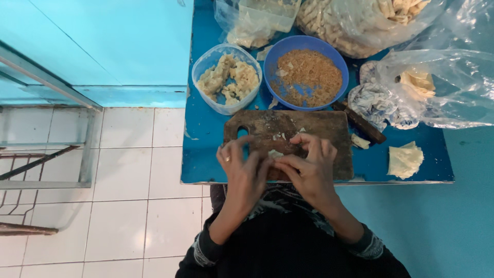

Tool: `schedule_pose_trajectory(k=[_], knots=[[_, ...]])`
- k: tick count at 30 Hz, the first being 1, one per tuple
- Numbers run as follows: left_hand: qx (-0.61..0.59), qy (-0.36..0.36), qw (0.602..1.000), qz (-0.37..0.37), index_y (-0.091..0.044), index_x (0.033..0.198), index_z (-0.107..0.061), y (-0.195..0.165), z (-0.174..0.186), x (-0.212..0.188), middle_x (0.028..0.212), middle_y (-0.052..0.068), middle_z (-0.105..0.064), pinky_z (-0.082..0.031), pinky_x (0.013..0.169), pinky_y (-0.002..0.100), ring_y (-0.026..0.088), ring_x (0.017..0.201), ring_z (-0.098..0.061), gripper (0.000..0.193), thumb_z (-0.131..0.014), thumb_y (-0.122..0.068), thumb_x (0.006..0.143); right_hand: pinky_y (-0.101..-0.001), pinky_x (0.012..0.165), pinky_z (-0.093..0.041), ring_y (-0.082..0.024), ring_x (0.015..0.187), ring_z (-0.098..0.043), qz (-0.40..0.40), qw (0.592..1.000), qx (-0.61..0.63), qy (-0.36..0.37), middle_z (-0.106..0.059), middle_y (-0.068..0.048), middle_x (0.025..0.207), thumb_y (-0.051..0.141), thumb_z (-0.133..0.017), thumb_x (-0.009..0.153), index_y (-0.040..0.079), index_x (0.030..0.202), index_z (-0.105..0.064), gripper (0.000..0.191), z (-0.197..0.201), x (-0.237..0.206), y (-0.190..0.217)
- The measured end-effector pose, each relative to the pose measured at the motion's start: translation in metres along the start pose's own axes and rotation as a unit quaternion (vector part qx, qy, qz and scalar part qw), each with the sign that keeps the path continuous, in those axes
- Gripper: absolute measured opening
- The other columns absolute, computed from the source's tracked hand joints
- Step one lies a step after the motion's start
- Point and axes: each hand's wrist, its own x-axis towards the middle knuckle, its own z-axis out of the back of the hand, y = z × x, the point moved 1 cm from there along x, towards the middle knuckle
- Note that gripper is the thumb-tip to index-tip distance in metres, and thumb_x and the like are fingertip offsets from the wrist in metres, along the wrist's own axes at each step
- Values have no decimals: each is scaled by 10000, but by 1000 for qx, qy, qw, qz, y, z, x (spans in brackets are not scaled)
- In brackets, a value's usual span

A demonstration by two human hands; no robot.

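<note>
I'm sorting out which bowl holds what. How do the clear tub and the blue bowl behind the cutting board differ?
The clear tub is see-through plastic; the blue bowl is solid blue. The tub holds pale, lumpy paste; the bowl holds fine brown crumbs with bare blue patches showing through. The tub looks smaller than the bowl. Both are open, upright, and side by side on the blue table behind the cutting board.

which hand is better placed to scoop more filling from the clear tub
Left, probably. The clear tub of pale filling sits up and to the left of the cutting board, nearer the left hand. The right hand would have to cross over. Both hands now pinch a small pale piece.
</note>
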Motion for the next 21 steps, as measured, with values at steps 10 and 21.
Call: schedule_pose_trajectory(k=[10,21], knots=[[59,4,997,-46,-120,1049,-741,2,-8,-10,1412,103,-512,-167,1170,705,359,1292,-466,185,-771,-102,867,-517,1004,-330,-292,1171,-459,-20,998,48,-24,-524,-79,1295,346,-806,847,236,981,-811,173,-3,-2,-7],[98,1,994,-45,-93,1008,-693,2,-13,-2,1392,139,-507,-206,1154,711,368,1304,-457,124,-742,-102,894,-510,984,-357,-294,1134,-463,-24,997,63,-33,-470,-125,1298,327,-770,907,207,1074,-752,207,-3,5,-5]])
